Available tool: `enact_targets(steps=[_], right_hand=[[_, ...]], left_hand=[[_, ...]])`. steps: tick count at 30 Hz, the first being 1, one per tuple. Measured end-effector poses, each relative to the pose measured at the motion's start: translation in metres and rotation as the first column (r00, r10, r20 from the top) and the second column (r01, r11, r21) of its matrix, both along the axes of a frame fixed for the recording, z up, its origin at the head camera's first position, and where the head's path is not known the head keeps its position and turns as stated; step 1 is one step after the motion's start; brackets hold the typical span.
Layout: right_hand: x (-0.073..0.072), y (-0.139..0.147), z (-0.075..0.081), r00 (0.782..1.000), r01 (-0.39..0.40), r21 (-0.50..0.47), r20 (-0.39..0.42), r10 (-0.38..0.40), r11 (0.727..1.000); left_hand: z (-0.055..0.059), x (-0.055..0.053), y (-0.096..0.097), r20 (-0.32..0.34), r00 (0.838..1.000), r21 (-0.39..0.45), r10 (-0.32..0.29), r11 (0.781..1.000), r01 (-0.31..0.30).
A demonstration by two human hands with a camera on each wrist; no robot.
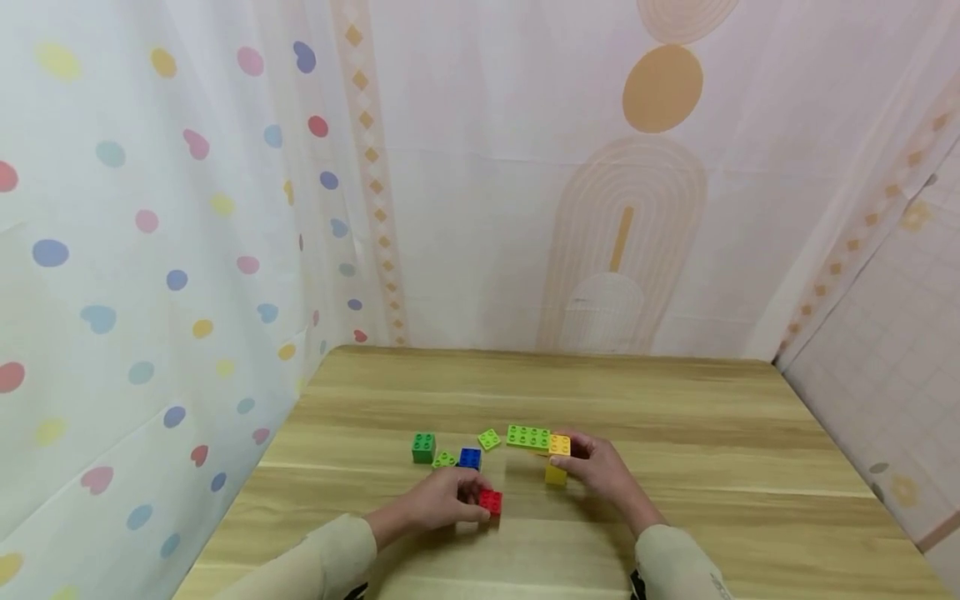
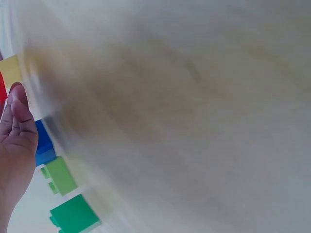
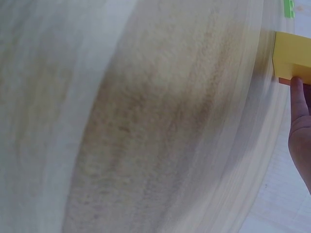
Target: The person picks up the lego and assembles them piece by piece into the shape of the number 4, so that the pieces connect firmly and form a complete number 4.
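My left hand [image 1: 442, 500] pinches a small red brick [image 1: 491, 502] between thumb and fingers, low over the front middle of the table. Only a sliver of the red brick [image 2: 2, 87] enters the left wrist view, at its left edge. To the right, my right hand [image 1: 600, 471] grips a yellow brick [image 1: 559, 444] with studs on top, thumb on the near side. Yellow [image 1: 556, 476] also shows below the thumb. In the right wrist view, a finger rests against the yellow block [image 3: 292, 56], and a thin orange strip [image 3: 284, 81] shows under it.
Just behind my left hand stands a blue brick [image 1: 470, 457], with a lime brick [image 1: 445, 459] and a dark green brick [image 1: 423, 447] to its left. Farther back lie a small lime brick [image 1: 489, 439] and a long lime brick [image 1: 528, 437]. Patterned curtains surround the wooden table [image 1: 360, 400].
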State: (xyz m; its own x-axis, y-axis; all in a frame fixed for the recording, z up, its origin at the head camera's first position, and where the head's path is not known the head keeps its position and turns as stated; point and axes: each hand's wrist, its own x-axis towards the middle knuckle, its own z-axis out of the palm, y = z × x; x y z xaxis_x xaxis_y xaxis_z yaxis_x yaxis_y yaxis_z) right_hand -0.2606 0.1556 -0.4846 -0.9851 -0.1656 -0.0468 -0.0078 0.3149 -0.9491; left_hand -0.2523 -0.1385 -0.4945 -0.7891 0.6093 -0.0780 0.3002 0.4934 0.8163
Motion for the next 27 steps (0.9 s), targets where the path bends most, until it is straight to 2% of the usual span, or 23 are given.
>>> enact_targets(steps=[5,9,12,18,27], right_hand=[[0.001,0.001,-0.001,1.000,-0.013,0.009,-0.002,0.013,1.000],[0.001,0.001,-0.002,1.000,-0.018,0.017,-0.002,0.018,1.000],[0.000,0.001,-0.002,1.000,-0.010,0.016,0.004,0.010,1.000],[-0.001,0.000,-0.001,1.000,0.004,0.022,0.012,-0.004,1.000],[0.001,0.002,-0.003,1.000,-0.031,0.020,-0.005,0.031,0.999]], left_hand=[[0.008,-0.004,0.005,-0.030,0.999,0.046,0.034,0.998,-0.032],[0.015,-0.010,0.007,-0.071,0.996,0.055,0.054,0.997,-0.050],[0.020,-0.014,0.008,-0.073,0.994,0.058,0.078,0.996,-0.074],[0.022,-0.020,0.007,-0.069,0.990,0.067,0.125,0.990,-0.120],[0.026,-0.029,0.006,-0.088,0.983,0.079,0.160,0.985,-0.153]])
